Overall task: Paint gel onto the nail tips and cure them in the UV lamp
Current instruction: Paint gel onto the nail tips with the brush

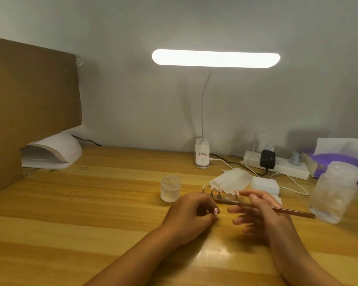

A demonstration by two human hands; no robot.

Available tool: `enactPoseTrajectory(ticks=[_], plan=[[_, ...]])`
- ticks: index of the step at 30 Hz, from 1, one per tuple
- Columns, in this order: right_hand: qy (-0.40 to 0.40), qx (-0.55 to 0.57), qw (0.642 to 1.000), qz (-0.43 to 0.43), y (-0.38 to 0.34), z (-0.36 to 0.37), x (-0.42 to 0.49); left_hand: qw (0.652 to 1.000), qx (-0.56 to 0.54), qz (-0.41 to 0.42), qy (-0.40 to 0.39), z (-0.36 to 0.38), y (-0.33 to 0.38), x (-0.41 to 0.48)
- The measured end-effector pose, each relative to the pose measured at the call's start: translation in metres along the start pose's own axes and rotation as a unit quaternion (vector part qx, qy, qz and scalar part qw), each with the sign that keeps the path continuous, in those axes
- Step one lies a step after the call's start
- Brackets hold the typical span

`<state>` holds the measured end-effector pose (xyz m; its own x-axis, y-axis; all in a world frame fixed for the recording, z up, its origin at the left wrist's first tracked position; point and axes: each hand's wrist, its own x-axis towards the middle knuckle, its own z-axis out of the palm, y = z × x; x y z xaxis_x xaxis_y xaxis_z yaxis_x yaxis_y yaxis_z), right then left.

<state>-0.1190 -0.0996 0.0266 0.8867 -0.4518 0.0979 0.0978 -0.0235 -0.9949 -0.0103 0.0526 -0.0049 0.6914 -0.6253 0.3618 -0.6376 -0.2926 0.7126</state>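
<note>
My left hand [191,215] pinches a small stand with a pale pink nail tip [216,211] on top, just above the wooden table [91,213]. My right hand [260,213] holds a thin brown brush [293,212] that lies across its fingers, handle pointing right. Behind both hands stands a dark holder bar [225,200] with several pink nail tips on posts. A small clear gel jar [170,191] sits left of the holder. The white UV lamp [52,151] stands at the back left, partly hidden by a cardboard panel [29,96].
A lit desk lamp [215,58] on a clip base [202,153] stands at the wall. A power strip [277,165] with cables, white wipes [232,179], a white block [265,184], a clear plastic bottle [335,190] and a purple tissue pack [339,159] crowd the right side.
</note>
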Motion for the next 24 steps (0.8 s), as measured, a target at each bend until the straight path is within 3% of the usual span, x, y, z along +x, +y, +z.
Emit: enactPoseTrajectory(ticks=[14,20,24], plan=[[-0.037,-0.207,0.977,-0.034,0.017,-0.003,0.01,1.0,-0.004,0.005,-0.002,0.001,-0.001,0.003],[-0.02,-0.204,0.978,-0.046,0.015,-0.004,0.009,1.0,-0.011,0.008,-0.005,0.0,-0.001,0.003],[-0.051,-0.227,0.971,-0.054,0.017,-0.001,0.008,1.0,-0.013,0.009,-0.005,0.001,-0.001,0.002]])
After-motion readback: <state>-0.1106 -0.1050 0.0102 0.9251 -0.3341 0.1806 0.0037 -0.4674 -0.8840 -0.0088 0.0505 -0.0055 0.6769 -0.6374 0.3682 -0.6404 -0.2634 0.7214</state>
